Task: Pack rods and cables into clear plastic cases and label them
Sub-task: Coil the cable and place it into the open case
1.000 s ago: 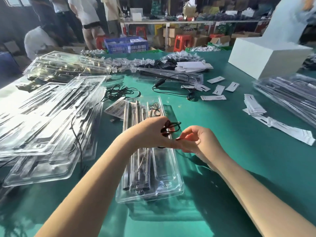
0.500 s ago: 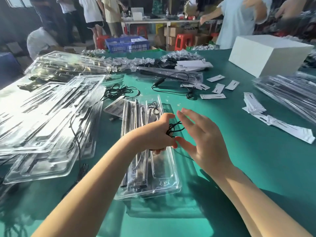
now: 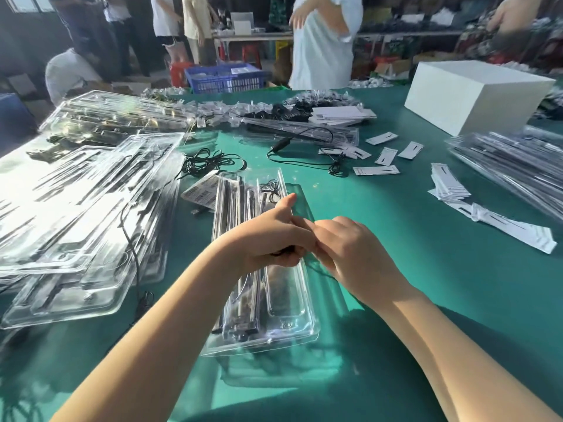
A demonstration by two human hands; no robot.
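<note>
Where half a second ago the right hand [image 3: 355, 251] was spread open beside the cable, it has now closed in against the left hand [image 3: 274, 239], its fingers curled and meeting the left knuckles; what they pinch is hidden, so I cannot tell. The left hand has its fingers curled round a bundle of black cable [image 3: 283, 253], of which only a short dark piece shows beneath the palm, and its thumb sticks up toward the far side. The loops that stood out between the hands earlier are now covered. Both hands hover over the middle of an open clear plastic case [image 3: 274, 318] lying lengthwise on the green counter [image 3: 411, 300], with metal rods [image 3: 231, 196] in its left channels and a small coiled cable [image 3: 269, 185] at its far end. A barcode label [image 3: 199, 193] lies just left of the case's far end. Stacked clear cases [image 3: 76, 208] fill the left, loose white labels [image 3: 387, 155] lie far right near a white box [image 3: 475, 92].
</note>
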